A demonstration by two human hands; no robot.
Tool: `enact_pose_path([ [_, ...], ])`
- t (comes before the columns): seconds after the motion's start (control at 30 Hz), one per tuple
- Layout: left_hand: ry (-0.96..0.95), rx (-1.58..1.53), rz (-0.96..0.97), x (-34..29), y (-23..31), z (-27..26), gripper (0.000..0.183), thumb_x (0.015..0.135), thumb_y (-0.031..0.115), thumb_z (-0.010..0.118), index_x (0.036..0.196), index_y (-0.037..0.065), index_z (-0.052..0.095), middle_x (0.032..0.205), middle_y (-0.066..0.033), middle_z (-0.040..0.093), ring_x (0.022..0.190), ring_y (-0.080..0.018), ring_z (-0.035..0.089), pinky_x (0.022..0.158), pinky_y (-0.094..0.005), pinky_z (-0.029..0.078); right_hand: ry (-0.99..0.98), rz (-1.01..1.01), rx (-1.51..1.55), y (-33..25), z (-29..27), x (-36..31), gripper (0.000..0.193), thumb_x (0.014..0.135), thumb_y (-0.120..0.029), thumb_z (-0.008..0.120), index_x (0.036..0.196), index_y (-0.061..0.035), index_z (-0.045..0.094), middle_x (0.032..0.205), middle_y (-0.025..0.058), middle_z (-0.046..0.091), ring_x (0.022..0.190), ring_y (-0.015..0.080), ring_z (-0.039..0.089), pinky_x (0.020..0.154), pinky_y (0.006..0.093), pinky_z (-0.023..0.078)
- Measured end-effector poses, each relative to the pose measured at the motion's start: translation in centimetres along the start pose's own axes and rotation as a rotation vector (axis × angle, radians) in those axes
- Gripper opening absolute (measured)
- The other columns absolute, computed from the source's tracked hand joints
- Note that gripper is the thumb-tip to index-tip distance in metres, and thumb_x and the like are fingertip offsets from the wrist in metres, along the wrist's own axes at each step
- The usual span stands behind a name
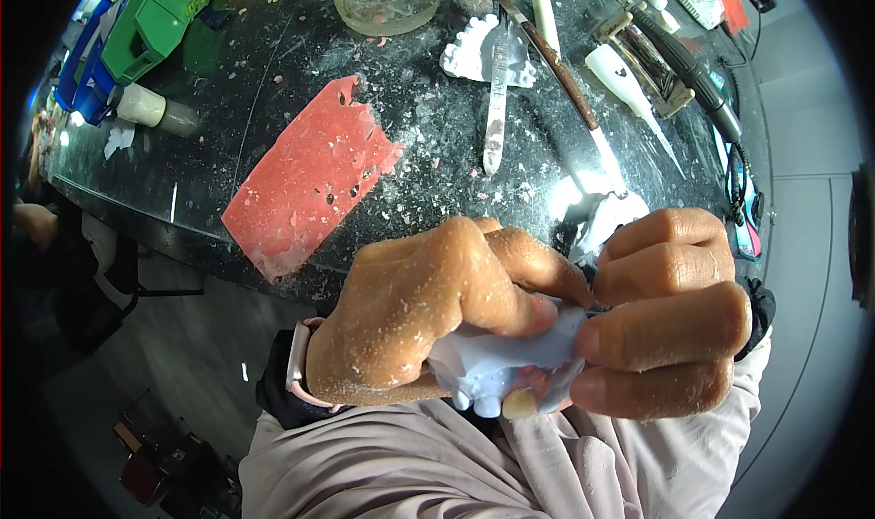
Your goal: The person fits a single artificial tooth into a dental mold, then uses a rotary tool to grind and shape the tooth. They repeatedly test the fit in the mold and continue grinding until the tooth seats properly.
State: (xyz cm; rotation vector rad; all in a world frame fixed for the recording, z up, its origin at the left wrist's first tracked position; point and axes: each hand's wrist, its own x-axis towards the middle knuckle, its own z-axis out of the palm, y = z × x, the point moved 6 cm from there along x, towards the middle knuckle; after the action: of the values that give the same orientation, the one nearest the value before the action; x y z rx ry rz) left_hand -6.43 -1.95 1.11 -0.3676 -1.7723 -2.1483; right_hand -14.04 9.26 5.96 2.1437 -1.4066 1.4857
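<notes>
Close above my lap, both hands hold a pale blue dental cast [492, 355] with teeth along its lower edge. One tooth [519, 403] is cream yellow, and pinkish-red material shows just above it. My left hand [415, 309] is closed on the cast's left and upper side, its thumb and fingers bent over the top. Curled fingers of my right hand [670, 314] grip the right end. White dust and crumbs cling to the skin of my left hand. My palms and the cast's underside are hidden.
A torn pink wax sheet [301, 177] lies on the dark, crumb-strewn bench [219, 182]. Farther back are a white dental cast [478, 50], a metal spatula [496, 118], a brown-handled tool [561, 63], a glass jar [387, 4] and a corded black handpiece [684, 68].
</notes>
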Motion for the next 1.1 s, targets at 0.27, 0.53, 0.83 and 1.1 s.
enact_pose_path([
  [0.27,-0.35,0.141,0.082,0.5,-0.7,-0.5,0.052,0.072,0.001,0.077,0.112,0.004,0.045,0.105,-0.0284,0.062,0.087,-0.0352,0.066,0.074,-0.0413,0.054,-0.046,-0.028,-0.001,0.1,-0.2,0.0,0.026,0.07,-0.012,0.078,0.091,-0.0144,0.063,0.087,0.0033,0.056,0.057,0.0132,0.054,0.049,0.0261,0.044],
  [0.53,-0.198,0.437,0.207,1.3,1.6,0.0,0.048,0.072,0.005,0.079,0.099,0.004,0.039,0.098,-0.0278,0.064,0.084,-0.0315,0.066,0.072,-0.0393,0.055,-0.016,-0.067,-0.04,0.0,0.3,-0.1,0.027,0.07,-0.011,0.078,0.091,-0.0155,0.062,0.087,0.0043,0.056,0.057,0.0144,0.055,0.047,0.0265,0.044],
  [0.83,-0.24,0.47,0.238,1.4,2.1,-0.4,0.051,0.071,0.01,0.081,0.099,0.005,0.039,0.096,-0.0284,0.063,0.082,-0.033,0.066,0.071,-0.039,0.056,0.093,0.034,0.119,0.9,0.8,-0.2,0.04,0.069,-0.012,0.083,0.096,-0.012,0.054,0.089,0.0076,0.061,0.055,0.017,0.056,0.046,0.0277,0.043],
  [1.1,-0.179,0.389,0.265,1.4,2.2,-0.8,0.045,0.071,0.011,0.081,0.095,0.003,0.044,0.094,-0.0285,0.063,0.08,-0.036,0.066,0.072,-0.0442,0.055,0.067,0.117,0.09,1.8,0.4,-0.1,0.06,0.059,-0.019,0.091,0.1,-0.0129,0.048,0.082,0.0102,0.06,0.047,0.0142,0.053,0.042,0.0248,0.04],
])
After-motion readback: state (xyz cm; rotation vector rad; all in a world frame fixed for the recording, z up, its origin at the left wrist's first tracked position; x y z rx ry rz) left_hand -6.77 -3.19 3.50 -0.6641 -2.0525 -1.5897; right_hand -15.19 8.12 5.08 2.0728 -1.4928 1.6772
